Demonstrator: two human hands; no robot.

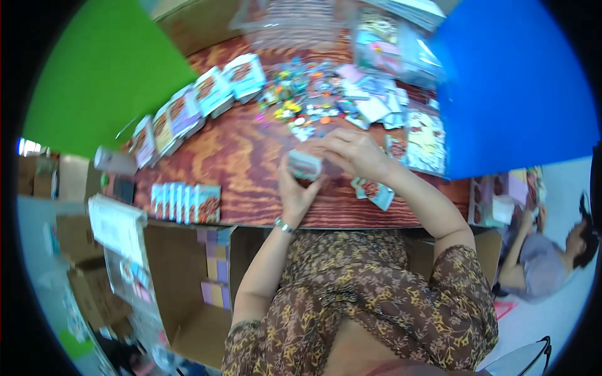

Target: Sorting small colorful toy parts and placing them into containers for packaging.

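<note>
My left hand [296,194] is closed around a small whitish box [305,165], held upright just above the table. Over the top of that box reaches my right hand [356,153], its fingers bent and pressed together. Whatever its fingertips hold, if anything, is too small and blurred to make out. Beyond both hands lies a heap of small colourful pieces [307,88], with yellow, green and orange ones among them. Some flat printed packets [376,193] rest on the table beneath my right forearm.
Stacks of printed cards or packets [213,91] curve along the left, and a row of small boxes [185,203] stands near the front edge. A clear bag of pale pieces [426,141] is at right. Green [106,81] and blue panels [520,88] flank the table. Another person [542,263] sits at right.
</note>
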